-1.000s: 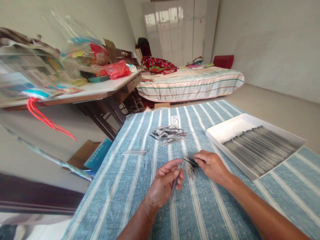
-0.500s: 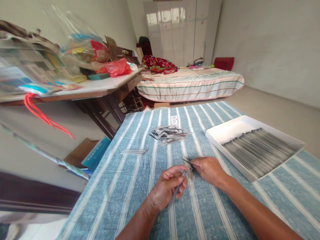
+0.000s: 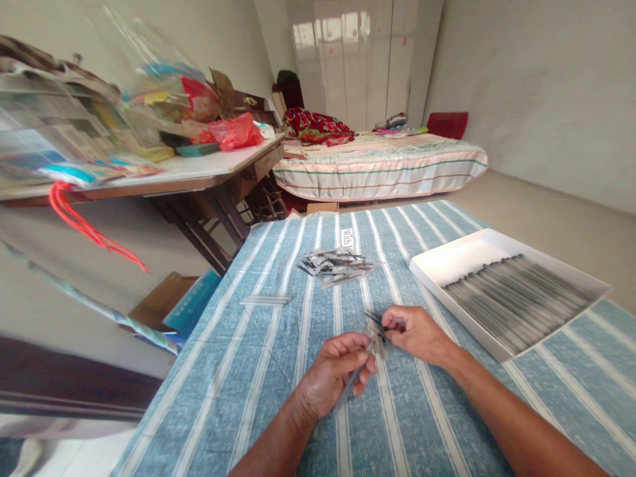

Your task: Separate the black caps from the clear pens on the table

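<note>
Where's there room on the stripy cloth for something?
Bare cloth: left of the left hand, below the pale strips, and between the white box and right forearm. Crowded spots: the heap and the dark pieces at the right hand.

a home bedroom, wide bed [image 3: 382, 169] with striped cover, tall glossy wardrobe [image 3: 358, 73] behind it

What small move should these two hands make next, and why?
Probably the right hand should single out one piece from the small cluster of dark pieces: several overlap at its fingertips, and the left hand already holds a slim grey stick with its upper end close by.
</note>
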A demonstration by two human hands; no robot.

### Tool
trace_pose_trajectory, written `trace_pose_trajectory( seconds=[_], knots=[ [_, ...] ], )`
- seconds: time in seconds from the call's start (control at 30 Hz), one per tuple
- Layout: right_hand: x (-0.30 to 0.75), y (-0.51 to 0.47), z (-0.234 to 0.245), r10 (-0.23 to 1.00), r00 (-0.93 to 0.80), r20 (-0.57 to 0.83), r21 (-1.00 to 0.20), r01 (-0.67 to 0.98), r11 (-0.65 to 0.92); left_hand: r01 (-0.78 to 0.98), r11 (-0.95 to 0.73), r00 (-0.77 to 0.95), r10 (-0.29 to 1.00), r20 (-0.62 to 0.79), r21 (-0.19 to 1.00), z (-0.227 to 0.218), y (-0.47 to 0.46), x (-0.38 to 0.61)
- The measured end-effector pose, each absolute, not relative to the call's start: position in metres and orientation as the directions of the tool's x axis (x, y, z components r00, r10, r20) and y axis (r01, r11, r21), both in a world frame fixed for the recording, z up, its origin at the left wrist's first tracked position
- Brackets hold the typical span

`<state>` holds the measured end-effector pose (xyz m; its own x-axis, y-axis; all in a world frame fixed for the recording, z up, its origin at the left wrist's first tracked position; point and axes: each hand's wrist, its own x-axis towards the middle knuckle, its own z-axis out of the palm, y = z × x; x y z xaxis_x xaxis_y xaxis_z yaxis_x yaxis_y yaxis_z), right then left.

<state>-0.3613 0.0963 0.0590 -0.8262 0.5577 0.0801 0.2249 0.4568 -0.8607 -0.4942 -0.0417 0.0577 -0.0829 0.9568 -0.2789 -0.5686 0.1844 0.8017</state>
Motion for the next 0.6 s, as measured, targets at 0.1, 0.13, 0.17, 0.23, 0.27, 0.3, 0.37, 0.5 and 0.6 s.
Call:
trace_pose_trajectory(
  seconds=[0.1,0.13,0.17,0.23,0.27,0.3,0.37,0.5,0.6],
  knots=[
    [-0.3622,0.0936,0.0619,0.547,-0.837,0.01,-0.997,0.036,0.074,-0.573,0.179,-0.085,0.958,-0.275,0.8,0.0559,-0.0413,-0.495],
    [-0.3623,0.0922,0.0633,0.536,-0.844,-0.004,-1.0,-0.001,-0.01,-0.571,0.177,-0.082,0.959,-0.271,0.801,0.0556,-0.0412,-0.4951],
    [-0.3624,0.0909,0.0646,0.526,-0.85,-0.01,-0.998,-0.028,-0.065,-0.57,0.175,-0.079,0.961,-0.266,0.803,0.0554,-0.0411,-0.4953],
    [-0.3625,0.0888,0.0666,0.516,-0.856,-0.006,-0.993,-0.058,-0.108,-0.563,0.174,-0.074,0.963,-0.259,0.808,0.0556,-0.0411,-0.4953],
    [-0.3624,0.0881,0.0671,0.51,-0.86,-0.001,-0.992,-0.062,-0.107,-0.559,0.174,-0.073,0.963,-0.258,0.81,0.0559,-0.0412,-0.4952],
    [-0.3624,0.0877,0.0673,0.503,-0.864,0.004,-0.993,-0.061,-0.098,-0.556,0.175,-0.074,0.963,-0.258,0.813,0.0564,-0.0413,-0.495],
    [-0.3623,0.0875,0.0671,0.485,-0.874,0.007,-0.996,-0.048,-0.073,-0.55,0.179,-0.076,0.962,-0.262,0.816,0.0575,-0.0416,-0.4946],
    [-0.3616,0.0885,0.0654,0.46,-0.888,0.014,-0.999,-0.026,-0.019,-0.541,0.19,-0.066,0.961,-0.267,0.819,0.0594,-0.0421,-0.494],
    [-0.3611,0.0891,0.0637,0.433,-0.901,0.01,-1.0,-0.017,-0.012,-0.54,0.19,-0.062,0.962,-0.264,0.82,0.0597,-0.0421,-0.494]
  ],
)
